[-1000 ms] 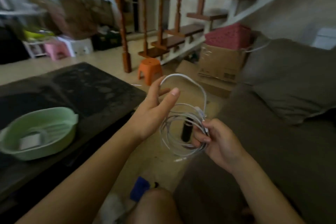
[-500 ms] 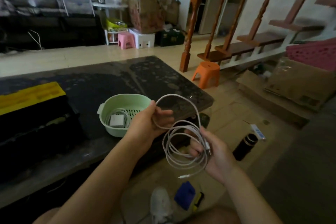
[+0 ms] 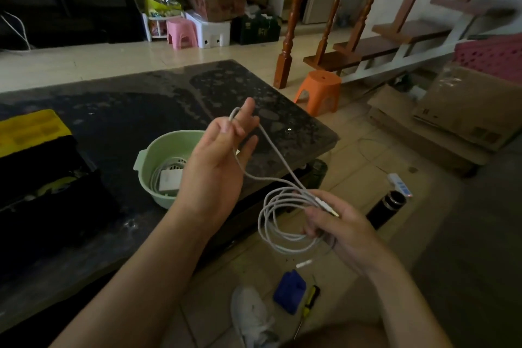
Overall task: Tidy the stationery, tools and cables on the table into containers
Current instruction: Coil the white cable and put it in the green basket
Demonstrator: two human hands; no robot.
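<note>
A white cable (image 3: 278, 217) is coiled in several loops, and my right hand (image 3: 343, 230) grips that coil off the table's right edge, with one plug sticking out over its fingers. One strand runs up and left to my left hand (image 3: 219, 161), which pinches it between thumb and fingers with the palm turned up, just right of a light green basket (image 3: 147, 161). The basket stands on the dark table (image 3: 118, 121) and holds a white charger block (image 3: 169, 181) with its cord.
A black toolbox with a yellow lid (image 3: 34, 130) stands at the table's left. On the floor lie a blue object (image 3: 290, 291), a yellow-handled screwdriver (image 3: 309, 299), a white shoe (image 3: 251, 316), a black bottle (image 3: 387, 207) and a power strip (image 3: 399, 185). An orange stool (image 3: 319, 92) stands past the table's corner.
My view swung left from the sofa to the table. My left hand rose and stretched a strand out of the coil, while my right hand kept hold of the loops.
</note>
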